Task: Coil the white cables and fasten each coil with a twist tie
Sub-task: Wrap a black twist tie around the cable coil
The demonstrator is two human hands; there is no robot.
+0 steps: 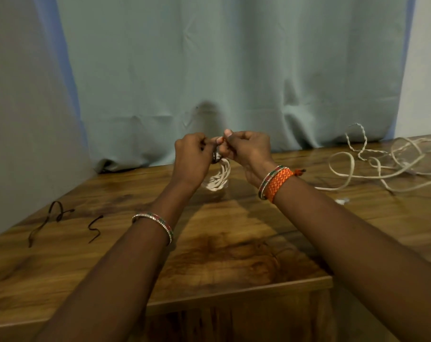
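Above a brown wooden table (209, 255), left hand (191, 156) and right hand (246, 149) pinch a dark twist tie (214, 157), apparently cinching a coiled white cable (218, 178).

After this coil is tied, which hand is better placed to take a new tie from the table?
Left. The spare ties lie on the table's left side, nearer the left hand. The right hand would have to cross over the coil.
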